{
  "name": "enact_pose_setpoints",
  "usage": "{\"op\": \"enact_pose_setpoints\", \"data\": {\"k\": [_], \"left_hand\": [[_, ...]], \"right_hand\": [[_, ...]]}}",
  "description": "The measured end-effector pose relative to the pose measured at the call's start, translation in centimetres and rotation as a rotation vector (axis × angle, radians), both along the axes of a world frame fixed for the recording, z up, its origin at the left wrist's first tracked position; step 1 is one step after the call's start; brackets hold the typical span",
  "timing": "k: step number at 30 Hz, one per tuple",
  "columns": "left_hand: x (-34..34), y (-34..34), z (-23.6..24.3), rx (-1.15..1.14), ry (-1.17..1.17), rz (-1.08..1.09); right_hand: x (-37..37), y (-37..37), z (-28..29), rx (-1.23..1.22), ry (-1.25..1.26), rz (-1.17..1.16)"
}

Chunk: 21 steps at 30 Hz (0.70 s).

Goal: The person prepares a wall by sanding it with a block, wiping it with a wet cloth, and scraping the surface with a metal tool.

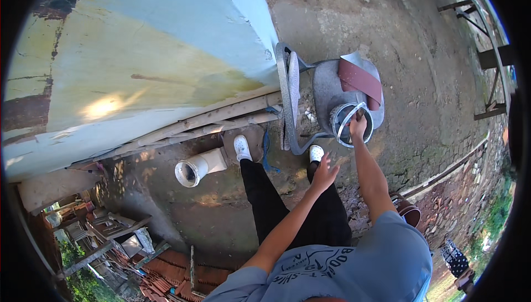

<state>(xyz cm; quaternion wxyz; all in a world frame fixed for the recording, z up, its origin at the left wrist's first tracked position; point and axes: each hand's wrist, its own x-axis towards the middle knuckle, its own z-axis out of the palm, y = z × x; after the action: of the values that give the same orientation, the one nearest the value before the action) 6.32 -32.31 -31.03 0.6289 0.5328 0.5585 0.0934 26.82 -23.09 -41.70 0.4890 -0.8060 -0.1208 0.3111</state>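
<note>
A bucket (334, 122) with a pale raised handle stands on the seat of a worn grey chair (326, 83). Over its mouth, my right hand (358, 126) is closed on a short brown handle (360, 114); what kind of tool it belongs to is not plain. Behind the bucket lies a curled reddish-brown sheet (359, 78), grey on its other side, which looks like sandpaper. My left hand (325, 176) hangs in the air left of and nearer than the bucket, its fingers spread and holding nothing.
A wall (182, 53) painted light blue and yellowish rises at the left, with bamboo poles (221, 122) along its foot. A white bucket (188, 172) lies near my feet. Roof tiles (166, 271) are piled at lower left. A person (456, 260) is at the right.
</note>
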Motion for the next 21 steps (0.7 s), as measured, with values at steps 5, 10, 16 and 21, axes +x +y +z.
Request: {"op": "enact_pose_setpoints", "data": {"k": [5, 10, 16, 21], "left_hand": [[7.3, 7.2, -8.9, 0.208, 0.128, 0.01], [9.7, 12.0, -8.3, 0.146, 0.374, -0.031], [10.2, 13.6, -8.7, 0.336, 0.352, 0.085], [10.6, 14.1, -6.8, 0.334, 0.299, 0.066]], "right_hand": [[0.1, -0.6, -4.6, 0.244, 0.096, 0.178], [0.5, -1.0, -1.5, 0.276, 0.138, 0.283], [0.5, -0.6, 6.3, 0.227, 0.132, 0.402], [2.7, -1.6, 9.2, 0.256, -0.014, 0.333]]}}
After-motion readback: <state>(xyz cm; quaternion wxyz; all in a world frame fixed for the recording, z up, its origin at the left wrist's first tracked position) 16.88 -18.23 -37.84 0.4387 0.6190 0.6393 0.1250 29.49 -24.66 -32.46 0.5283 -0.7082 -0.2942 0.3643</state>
